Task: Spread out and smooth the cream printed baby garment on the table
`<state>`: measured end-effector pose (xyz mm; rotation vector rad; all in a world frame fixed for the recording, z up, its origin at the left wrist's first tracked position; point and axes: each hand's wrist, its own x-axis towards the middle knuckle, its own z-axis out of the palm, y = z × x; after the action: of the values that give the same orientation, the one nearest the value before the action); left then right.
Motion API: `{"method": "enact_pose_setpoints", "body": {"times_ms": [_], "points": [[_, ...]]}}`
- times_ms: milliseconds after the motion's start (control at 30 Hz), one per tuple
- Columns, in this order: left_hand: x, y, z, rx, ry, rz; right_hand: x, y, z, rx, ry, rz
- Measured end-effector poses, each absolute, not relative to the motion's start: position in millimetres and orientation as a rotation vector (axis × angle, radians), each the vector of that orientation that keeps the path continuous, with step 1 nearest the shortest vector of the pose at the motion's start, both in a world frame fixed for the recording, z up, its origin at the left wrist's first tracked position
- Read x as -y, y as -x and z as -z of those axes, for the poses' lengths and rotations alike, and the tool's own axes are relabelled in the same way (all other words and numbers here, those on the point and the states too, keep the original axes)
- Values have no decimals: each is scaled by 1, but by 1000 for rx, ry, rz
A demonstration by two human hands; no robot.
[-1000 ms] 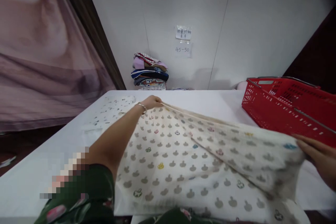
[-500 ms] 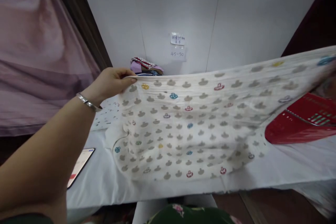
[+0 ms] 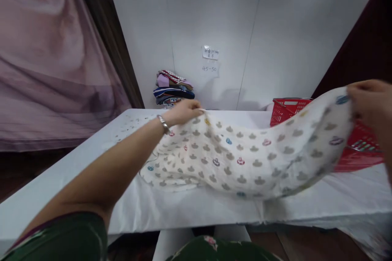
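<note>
A cream cloth (image 3: 245, 159) printed with rows of small grey, red and blue motifs hung stretched between two hands above the bench (image 3: 92, 179), its lower edge sagging until it touched the white cover near the middle. The left hand (image 3: 183, 112), a silver bangle (image 3: 163, 124) on its wrist, pinched the cloth's far left corner with fingers closed over the hem, low and close to the bench surface. The right hand (image 3: 369, 100) gripped the opposite corner at the right edge of the view, held higher, its fingers curled shut into the bunched fabric, though blur hid the exact grip. Behind the raised right end of the cloth stood a red plastic basket (image 3: 286, 108) on the bench, partly covered by the fabric. At the far side, against the white wall, lay a stack of folded fabrics (image 3: 173, 87), and above it a paper note (image 3: 210, 53) was stuck to the wall. A mauve curtain (image 3: 55, 57) hung on the left.
</note>
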<state>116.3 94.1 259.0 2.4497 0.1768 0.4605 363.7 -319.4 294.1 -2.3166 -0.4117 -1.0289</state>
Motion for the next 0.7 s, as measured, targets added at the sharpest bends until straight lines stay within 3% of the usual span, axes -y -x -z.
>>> {"method": "enact_pose_setpoints", "body": {"times_ms": [133,333,467,700], "points": [[-46,-140,-223,-32,-2448,-282,231,-304,-232,757,2056,217],[-11,-140,-194,49,-2510,-238,146,-221,-153,1072,1789,-519],[-18,-116,-184,186,-2535,-152,155,-208,-140,1103,1712,-712],[-44,-81,-139,442,-2689,-82,220,-173,-141,1425,2079,-713]]}}
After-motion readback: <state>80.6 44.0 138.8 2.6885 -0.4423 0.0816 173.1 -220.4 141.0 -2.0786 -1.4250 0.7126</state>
